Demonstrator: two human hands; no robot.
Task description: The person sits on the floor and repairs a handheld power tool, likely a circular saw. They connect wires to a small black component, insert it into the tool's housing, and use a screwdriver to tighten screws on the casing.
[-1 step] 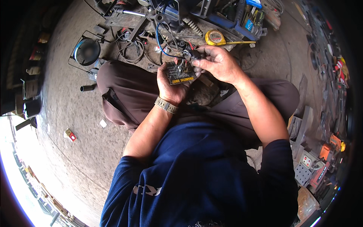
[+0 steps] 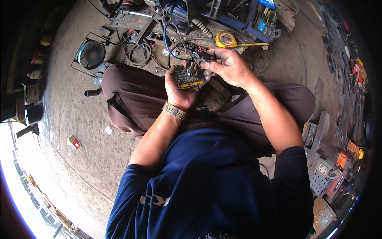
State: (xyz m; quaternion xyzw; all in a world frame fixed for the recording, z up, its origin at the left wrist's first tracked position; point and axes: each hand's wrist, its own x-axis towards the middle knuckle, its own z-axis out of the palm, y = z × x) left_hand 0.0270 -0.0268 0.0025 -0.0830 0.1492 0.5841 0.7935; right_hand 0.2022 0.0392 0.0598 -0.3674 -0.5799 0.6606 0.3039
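My left hand (image 2: 180, 92) is closed round a black panel plate (image 2: 187, 81) with yellow lettering, holding it above my crossed legs. Wires come up from the plate's upper part. At its far right edge, my right hand (image 2: 227, 65) pinches a small dark part with wires (image 2: 205, 57) between thumb and fingers; its exact kind I cannot make out. A blue wire (image 2: 169, 44) loops from this spot to the blue-and-black machine (image 2: 183, 12) at the back. A short red wire (image 2: 199, 46) stands up beside the right fingertips.
A yellow tape measure (image 2: 226, 39) with its blade partly out lies beyond my right hand. Blue tray (image 2: 248, 30) with tools stands behind it. Coiled cable (image 2: 139, 55) and a round fan-like thing (image 2: 91, 54) lie at left. A small red box (image 2: 74, 142) sits on the floor.
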